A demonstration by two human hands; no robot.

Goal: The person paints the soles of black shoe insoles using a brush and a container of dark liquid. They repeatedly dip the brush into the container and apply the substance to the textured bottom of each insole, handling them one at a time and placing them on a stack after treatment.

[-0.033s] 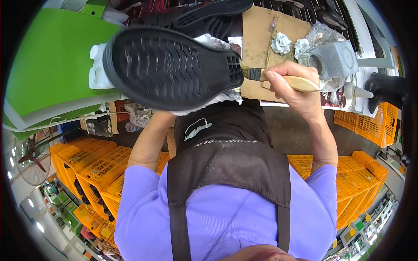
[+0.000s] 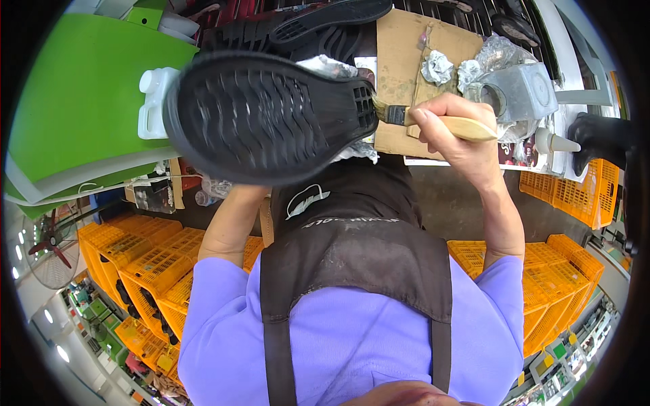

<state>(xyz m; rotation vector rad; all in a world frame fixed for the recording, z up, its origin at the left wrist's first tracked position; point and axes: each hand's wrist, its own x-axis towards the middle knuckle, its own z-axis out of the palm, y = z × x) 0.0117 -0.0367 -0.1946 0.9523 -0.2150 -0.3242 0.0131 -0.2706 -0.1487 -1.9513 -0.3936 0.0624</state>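
Note:
A black rubber shoe sole [image 2: 247, 118] is held up at the left, its wavy treaded cavity facing me and its narrow end pointing right. My left hand is under it; only the wrist [image 2: 247, 196] shows and the fingers are hidden. Between thumb and fingers, my right hand [image 2: 460, 145] grips a paintbrush [image 2: 470, 130] by its pale wooden handle. Its bristles meet the rim of the sole's narrow end, beside the small square grid. Crumpled white wrapping [image 2: 355, 152] shows behind the sole.
Another black sole [image 2: 325, 20] lies at the back. A cardboard sheet [image 2: 399, 47] bears crumpled paper [image 2: 437, 68]. At right stand a clear jar [image 2: 531, 91] and a white nozzle bottle [image 2: 552, 142]; at left, a white jug [image 2: 154, 111] by a green panel [image 2: 81, 88]. Orange crates [image 2: 156, 257] stand below.
The sole has tilted slightly, its broad end shifting a little toward me and blurring. The brush and my right hand stay almost in place at the narrow end.

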